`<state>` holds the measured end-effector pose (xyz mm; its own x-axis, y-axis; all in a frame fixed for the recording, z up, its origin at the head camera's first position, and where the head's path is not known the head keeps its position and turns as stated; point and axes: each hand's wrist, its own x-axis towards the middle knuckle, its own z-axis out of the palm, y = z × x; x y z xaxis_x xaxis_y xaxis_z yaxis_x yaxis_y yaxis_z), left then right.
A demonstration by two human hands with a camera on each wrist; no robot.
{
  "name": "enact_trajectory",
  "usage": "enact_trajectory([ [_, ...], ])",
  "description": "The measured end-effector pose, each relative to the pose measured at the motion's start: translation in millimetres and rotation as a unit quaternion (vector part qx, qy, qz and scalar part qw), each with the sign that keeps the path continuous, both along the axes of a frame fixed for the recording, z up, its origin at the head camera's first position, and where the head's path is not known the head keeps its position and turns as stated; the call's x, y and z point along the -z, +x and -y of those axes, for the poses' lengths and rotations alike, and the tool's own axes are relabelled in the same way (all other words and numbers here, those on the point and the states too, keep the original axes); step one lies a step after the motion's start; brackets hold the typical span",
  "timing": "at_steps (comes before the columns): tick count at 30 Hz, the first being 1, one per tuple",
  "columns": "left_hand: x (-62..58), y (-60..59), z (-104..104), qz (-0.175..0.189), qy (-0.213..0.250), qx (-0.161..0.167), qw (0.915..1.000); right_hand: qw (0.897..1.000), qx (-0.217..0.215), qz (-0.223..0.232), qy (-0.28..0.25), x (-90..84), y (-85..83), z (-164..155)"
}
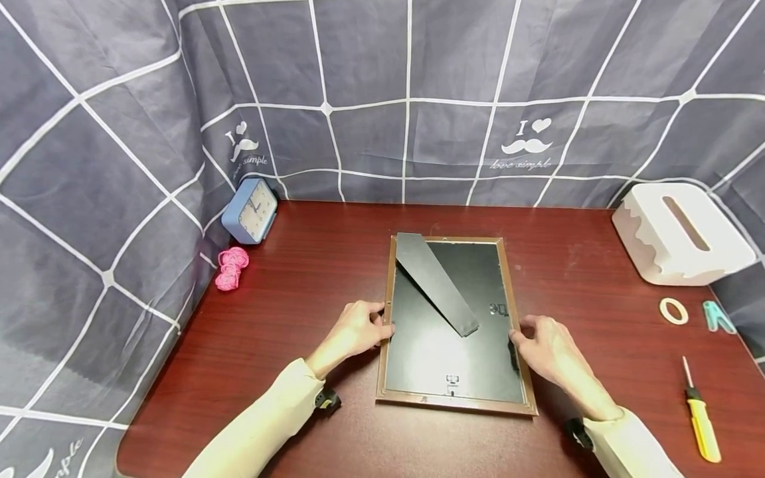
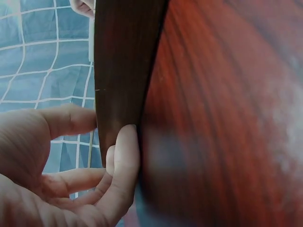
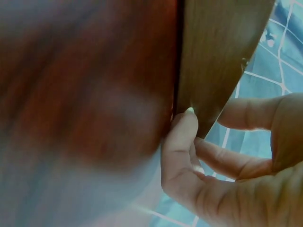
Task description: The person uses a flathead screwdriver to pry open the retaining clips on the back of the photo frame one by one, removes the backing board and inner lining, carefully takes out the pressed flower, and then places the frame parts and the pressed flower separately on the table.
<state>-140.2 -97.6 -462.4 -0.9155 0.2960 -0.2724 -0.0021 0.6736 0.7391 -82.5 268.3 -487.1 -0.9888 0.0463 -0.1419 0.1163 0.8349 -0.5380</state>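
Observation:
A brown picture frame (image 1: 455, 400) lies face down on the dark red table (image 1: 299, 318), its black backing and folded stand (image 1: 436, 284) facing up. My left hand (image 1: 382, 323) grips the frame's left edge and my right hand (image 1: 517, 336) grips its right edge. In the left wrist view the thumb and curled fingers (image 2: 124, 146) pinch the brown frame edge (image 2: 123, 71). In the right wrist view a fingertip (image 3: 185, 124) and thumb clasp the frame edge (image 3: 218, 56) the same way.
A blue alarm clock (image 1: 251, 211) and a pink cord bundle (image 1: 230, 267) sit at the back left. On the right are a white tissue box (image 1: 678, 232), a tape ring (image 1: 673, 311), a teal clip (image 1: 716, 317) and a yellow screwdriver (image 1: 700, 411). Grey checked cloth walls the table.

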Motion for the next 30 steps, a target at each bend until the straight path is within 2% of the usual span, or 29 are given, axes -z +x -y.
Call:
enact_trajectory([
  [3,0.2,-0.3,3,0.024,0.033,0.000,0.9992,1.000,-0.007,-0.021,0.010,14.0,-2.4,-4],
  [5,0.5,-0.5,6,0.029,0.049,0.000,0.9984,1.000,-0.007,-0.025,0.013,16.0,-2.8,-4],
  [7,1.9,-0.7,8,0.032,0.058,0.000,0.9978,1.000,-0.009,-0.014,0.005,7.0,-0.6,-1],
  [12,6.5,-0.2,11,0.043,0.086,-0.002,0.9953,0.999,0.017,0.001,-0.032,-31.1,17.8,11],
  [17,8.6,1.0,12,0.071,0.129,-0.003,0.9891,0.996,0.054,-0.069,-0.027,-48.0,43.2,0],
  [21,9.1,2.0,13,0.088,0.156,-0.007,0.9837,0.987,0.090,-0.135,0.006,-51.6,64.1,-23],
  [23,8.9,2.4,14,0.091,0.163,-0.009,0.9825,0.983,0.110,-0.146,0.023,-52.3,74.0,-36],
  [26,8.5,3.1,15,0.090,0.164,-0.013,0.9822,0.979,0.144,-0.137,0.054,-51.1,87.8,-59],
  [30,9.0,4.4,15,0.087,0.165,-0.018,0.9823,0.971,0.200,-0.080,0.106,-41.5,101.5,-91],
])
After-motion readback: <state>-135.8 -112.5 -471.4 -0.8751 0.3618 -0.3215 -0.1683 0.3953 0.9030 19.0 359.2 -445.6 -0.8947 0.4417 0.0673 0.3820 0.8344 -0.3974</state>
